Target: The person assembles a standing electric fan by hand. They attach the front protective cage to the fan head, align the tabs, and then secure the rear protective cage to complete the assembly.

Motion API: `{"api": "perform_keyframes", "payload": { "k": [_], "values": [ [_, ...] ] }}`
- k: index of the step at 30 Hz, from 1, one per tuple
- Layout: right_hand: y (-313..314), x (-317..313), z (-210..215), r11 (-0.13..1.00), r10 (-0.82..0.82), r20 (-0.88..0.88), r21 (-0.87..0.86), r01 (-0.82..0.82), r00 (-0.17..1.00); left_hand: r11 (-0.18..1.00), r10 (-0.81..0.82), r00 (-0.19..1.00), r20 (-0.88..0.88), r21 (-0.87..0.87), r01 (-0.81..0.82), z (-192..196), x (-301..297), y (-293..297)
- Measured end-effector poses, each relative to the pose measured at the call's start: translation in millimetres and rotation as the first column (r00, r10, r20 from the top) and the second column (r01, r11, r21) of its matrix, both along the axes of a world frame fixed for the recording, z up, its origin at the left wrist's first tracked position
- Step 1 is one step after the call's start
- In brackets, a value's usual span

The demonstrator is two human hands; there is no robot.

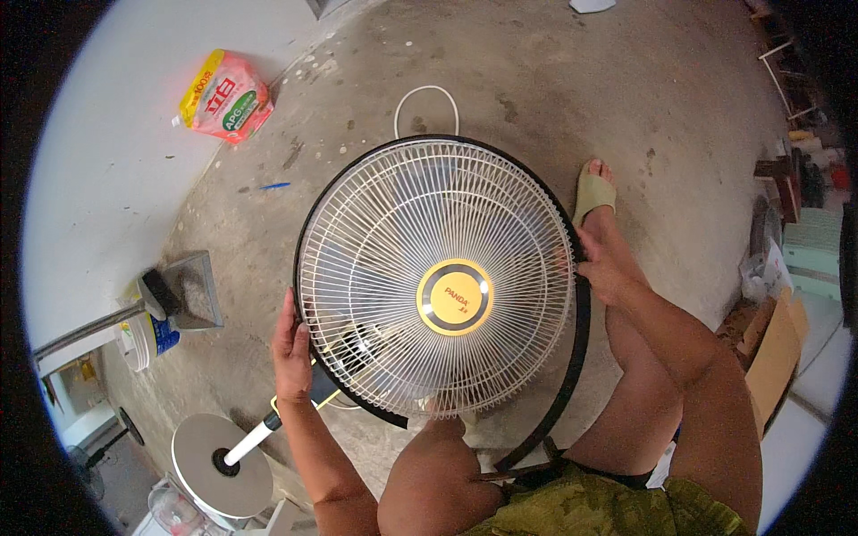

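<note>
A round fan grille point(393, 232) of pale wire, with a yellow and black centre disc point(456, 297), faces up in front of me. A black rim band point(561, 393) follows its left, top and upper right edge. On the lower right the band stands away from the wires, and its loose end reaches toward my lap. My left hand point(291, 353) grips the banded left edge, thumb toward me. My right hand point(603, 268) pinches the band at the right edge, its fingertips partly hidden. Behind the grille, blades show faintly. A white pole point(253, 444) on a round grey base point(198, 464) stands at lower left.
A pink and yellow pouch point(228, 96) leans by the white wall. A dustpan point(195, 290) and a white bucket point(138, 342) sit at left. A blue scrap point(275, 186) and a pale cable loop point(426, 87) lie on the concrete floor. Cardboard point(776, 353) stands at right.
</note>
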State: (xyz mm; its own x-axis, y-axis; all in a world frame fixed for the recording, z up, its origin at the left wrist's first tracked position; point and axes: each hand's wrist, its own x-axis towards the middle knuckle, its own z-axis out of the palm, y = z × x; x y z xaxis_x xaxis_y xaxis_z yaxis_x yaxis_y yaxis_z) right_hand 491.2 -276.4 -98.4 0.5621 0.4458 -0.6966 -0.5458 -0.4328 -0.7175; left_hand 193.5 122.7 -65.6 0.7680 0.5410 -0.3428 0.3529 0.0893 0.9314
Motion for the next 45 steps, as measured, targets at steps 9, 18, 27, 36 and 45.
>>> {"api": "perform_keyframes", "payload": {
  "k": [9,18,27,36,45],
  "values": [
    [-8,4,-7,0.996,-0.037,-0.102,0.078,0.045,0.994,0.998,0.03,1.0,0.001,-0.049,-0.03,-3,-4,1],
    [-17,6,-16,0.996,-0.059,-0.091,0.065,0.065,0.994,0.999,0.02,1.0,0.018,-0.043,-0.019,2,3,-4],
    [-20,6,-25,0.992,-0.082,-0.127,0.088,0.094,0.989,0.995,0.047,0.998,0.04,-0.091,-0.043,-5,-3,-2],
    [-15,5,-19,0.988,-0.121,-0.225,0.064,0.139,0.967,0.995,0.022,0.997,0.071,-0.094,-0.015,-8,-5,2],
    [-1,4,-3,0.97,-0.244,-0.235,-0.054,0.238,0.941,0.999,0.014,0.995,0.097,-0.048,-0.01,-7,-3,2]
  ]
}}
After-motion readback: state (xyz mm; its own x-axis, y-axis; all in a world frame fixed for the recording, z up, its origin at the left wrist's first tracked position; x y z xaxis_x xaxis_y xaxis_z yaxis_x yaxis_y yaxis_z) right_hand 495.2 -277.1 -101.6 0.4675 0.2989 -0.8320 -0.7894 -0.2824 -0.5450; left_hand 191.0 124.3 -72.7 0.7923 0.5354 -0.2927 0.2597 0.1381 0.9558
